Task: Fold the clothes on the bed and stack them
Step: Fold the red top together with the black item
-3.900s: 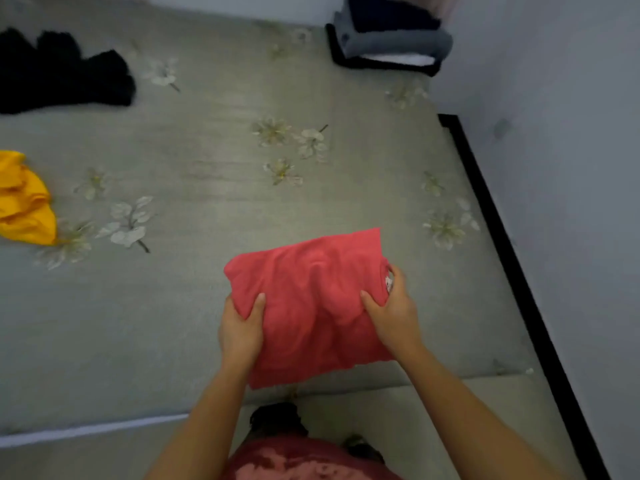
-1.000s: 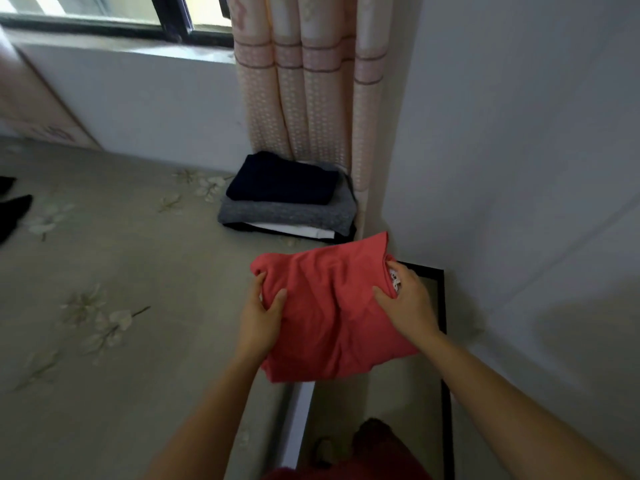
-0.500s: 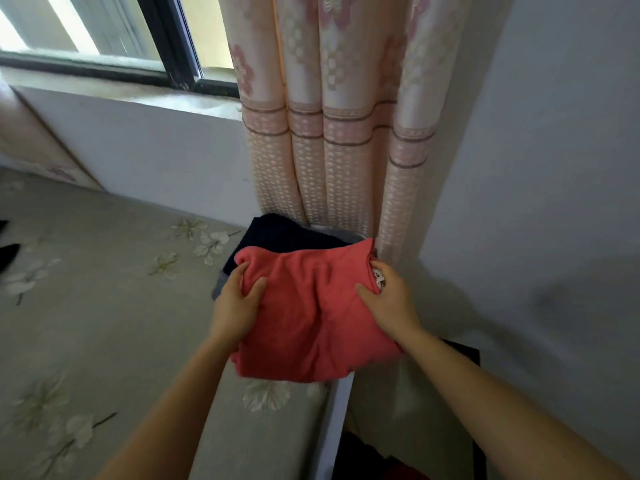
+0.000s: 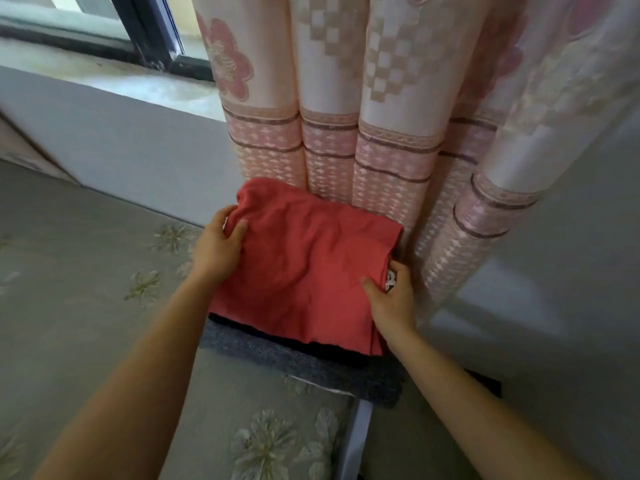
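A folded red garment (image 4: 304, 268) lies on top of the stack of folded clothes (image 4: 311, 368) in the bed's far right corner, covering most of it. Only a dark strip and a grey folded layer show below its near edge. My left hand (image 4: 216, 245) grips the garment's left edge, thumb on top. My right hand (image 4: 393, 299) holds its right side near a white label. The bed (image 4: 86, 271) has a grey sheet with pale flowers.
A pink patterned curtain (image 4: 363, 116) hangs right behind the stack. A window sill (image 4: 104, 77) and grey wall run along the bed's far side. The bed's right edge (image 4: 356, 431) drops to a narrow gap beside a grey wall (image 4: 571, 271).
I have carried the red garment from the middle of the bed to the corner. In the last half second it went down onto the stack, hiding the dark top layer.
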Tool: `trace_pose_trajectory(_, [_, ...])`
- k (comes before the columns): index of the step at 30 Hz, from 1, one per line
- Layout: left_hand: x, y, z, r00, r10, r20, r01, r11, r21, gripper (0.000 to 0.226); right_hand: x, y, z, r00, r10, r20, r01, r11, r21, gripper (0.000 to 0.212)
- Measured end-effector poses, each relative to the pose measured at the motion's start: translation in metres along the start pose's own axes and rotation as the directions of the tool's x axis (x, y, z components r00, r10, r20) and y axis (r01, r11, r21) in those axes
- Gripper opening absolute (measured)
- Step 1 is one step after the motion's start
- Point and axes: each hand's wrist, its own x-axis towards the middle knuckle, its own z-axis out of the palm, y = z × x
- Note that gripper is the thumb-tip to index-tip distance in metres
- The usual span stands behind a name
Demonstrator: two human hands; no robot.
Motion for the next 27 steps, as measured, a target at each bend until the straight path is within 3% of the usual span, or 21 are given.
trace_pose_trajectory(3, [-0.006, -0.059, 0.032, 0.969, -0.21, 0.126, 0.181, 0.96, 0.212, 0.049, 0.011, 0.041, 0.013, 0.932, 0.356, 0.067, -0.36, 0.931, 0.06, 0.047])
trace_pose_trajectory(6, [-0.027, -0.104, 0.055, 0.933, -0.299, 0.2, 0.216, 0.91, 0.352, 0.066, 0.014, 0.065, 0.016, 0.889, 0.44, 0.125, -0.443, 0.896, -0.006, 0.053])
trace_pose_trajectory(9, [-0.028, -0.111, 0.061, 0.96, -0.241, 0.14, 0.164, 0.895, 0.416, 0.067, 0.018, 0.072, 0.016, 0.914, 0.391, 0.104, -0.376, 0.916, -0.139, 0.068])
trace_pose_trajectory(12, [-0.03, -0.091, 0.064, 0.992, -0.116, 0.043, 0.071, 0.821, 0.567, 0.059, 0.02, 0.066, 0.019, 0.98, 0.194, 0.05, -0.135, 0.823, -0.552, 0.08])
trace_pose_trajectory(14, [-0.04, -0.081, 0.071, 0.994, 0.061, 0.093, -0.105, 0.789, 0.606, 0.054, 0.013, 0.058, 0.026, 0.979, -0.006, 0.205, 0.159, 0.655, -0.739, 0.077])
trace_pose_trajectory(16, [-0.06, -0.086, 0.084, 0.962, 0.172, 0.214, -0.27, 0.732, 0.625, 0.055, 0.007, 0.055, 0.035, 0.913, -0.07, 0.403, 0.374, 0.541, -0.753, 0.075])
trace_pose_trajectory(18, [-0.08, -0.103, 0.095, 0.943, 0.156, 0.293, -0.317, 0.685, 0.656, 0.059, 0.007, 0.069, 0.037, 0.861, 0.012, 0.509, 0.451, 0.447, -0.772, 0.077])
trace_pose_trajectory(20, [-0.085, -0.123, 0.097, 0.958, 0.08, 0.275, -0.255, 0.678, 0.689, 0.063, 0.01, 0.087, 0.034, 0.836, 0.131, 0.532, 0.45, 0.391, -0.803, 0.087])
trace_pose_trajectory(23, [-0.069, -0.136, 0.097, 0.967, -0.018, 0.254, -0.169, 0.701, 0.693, 0.068, 0.012, 0.101, 0.029, 0.818, 0.23, 0.527, 0.422, 0.382, -0.822, 0.092])
trace_pose_trajectory(27, [-0.045, -0.134, 0.101, 0.936, -0.128, 0.327, -0.125, 0.748, 0.652, 0.075, 0.017, 0.1, 0.037, 0.802, 0.287, 0.524, 0.403, 0.388, -0.829, 0.089])
